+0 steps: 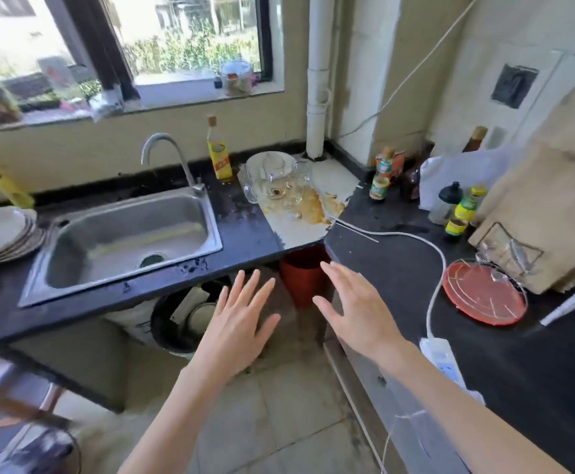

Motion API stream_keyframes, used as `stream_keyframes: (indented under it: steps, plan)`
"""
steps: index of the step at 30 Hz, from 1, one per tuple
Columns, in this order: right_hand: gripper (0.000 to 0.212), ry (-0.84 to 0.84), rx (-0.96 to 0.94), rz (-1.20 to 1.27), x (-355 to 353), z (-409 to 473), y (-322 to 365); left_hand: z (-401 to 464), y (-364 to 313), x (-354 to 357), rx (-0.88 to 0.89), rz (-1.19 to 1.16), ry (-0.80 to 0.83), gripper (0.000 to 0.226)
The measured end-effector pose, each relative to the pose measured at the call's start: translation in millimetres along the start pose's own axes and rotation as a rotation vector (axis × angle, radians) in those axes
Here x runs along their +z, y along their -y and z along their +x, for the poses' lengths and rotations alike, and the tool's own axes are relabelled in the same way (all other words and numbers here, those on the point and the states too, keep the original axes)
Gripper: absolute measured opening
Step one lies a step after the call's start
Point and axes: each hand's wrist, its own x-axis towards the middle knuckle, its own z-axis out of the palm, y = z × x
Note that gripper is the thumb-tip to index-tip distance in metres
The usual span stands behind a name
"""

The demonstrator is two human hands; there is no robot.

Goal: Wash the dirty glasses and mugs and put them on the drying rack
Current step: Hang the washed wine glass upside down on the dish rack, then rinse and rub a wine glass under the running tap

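Several clear glasses and glass mugs (281, 186) are clustered in the counter's corner, on a white, stained patch right of the steel sink (128, 234). A curved tap (173, 159) rises behind the sink. A red tray with a wire rack (484, 292) lies on the right counter. My left hand (241, 319) and my right hand (354, 309) hover side by side in front of the counter edge, fingers spread and straight, holding nothing and touching nothing.
A stack of white plates (2, 234) sits left of the sink. A yellow bottle (219, 152) stands behind it. Sauce bottles (381, 176) and cardboard (546, 206) crowd the right counter. A white cable and power strip (440, 357) run along it. A red bin (303, 278) stands under the counter.
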Motion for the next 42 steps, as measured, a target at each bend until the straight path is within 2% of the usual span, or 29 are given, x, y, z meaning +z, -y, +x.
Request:
stream_keyframes:
  steps: [5,8,12,19,25,29,32,36,38,42]
  plan:
    - [0.057,0.025,-0.027,-0.01,1,94,-3,62,44,-1,-0.059,0.011,0.022,0.06]
    - [0.057,0.068,0.003,-0.022,14,143,-5,99,75,2,-0.072,0.035,0.089,0.066]
    - [0.057,0.075,0.077,-0.046,37,210,-13,155,122,6,-0.027,0.01,0.128,0.084]
    - [0.057,0.112,0.335,-0.012,72,322,-31,240,198,1,0.031,-0.004,0.209,0.077]
    - [0.076,0.086,0.498,-0.017,92,401,-68,292,232,2,0.044,0.009,0.237,0.086]
    - [0.097,0.256,0.551,-0.021,112,436,-85,317,244,14,0.01,0.007,0.278,0.095]
    - [0.097,0.327,0.526,0.026,127,447,-97,331,243,27,-0.057,-0.012,0.292,0.087]
    - [0.075,0.353,0.474,0.036,124,447,-101,346,231,41,-0.139,-0.061,0.35,0.059]
    - [0.069,0.419,0.413,0.058,118,448,-94,354,224,46,-0.154,-0.099,0.366,0.06]
    - [0.07,0.494,0.334,0.185,110,468,-69,368,217,55,-0.18,-0.157,0.314,0.067]
